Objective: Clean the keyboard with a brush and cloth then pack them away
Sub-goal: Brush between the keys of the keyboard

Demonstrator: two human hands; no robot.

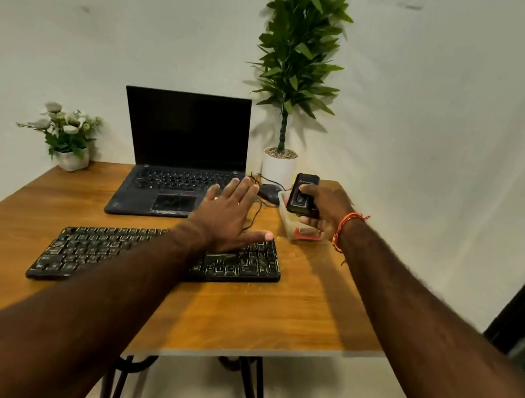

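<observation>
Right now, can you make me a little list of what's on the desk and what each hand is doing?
Desk: wooden table
Keyboard: black, flat on the near part of the table
Laptop: open, screen dark, behind the keyboard
Left hand: fingers spread, above the keyboard's right end
Right hand: grips a small black device above a clear container
Mouse: beside the laptop
Plants: tall plant in a white pot, small flower pot

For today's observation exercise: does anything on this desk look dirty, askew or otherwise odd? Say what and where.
The black keyboard lies askew, its left end nearer the table front edge, and its keys look speckled with pale dust. The laptop behind it shows similar pale grime around the trackpad. Nothing looks spilled or broken.
</observation>
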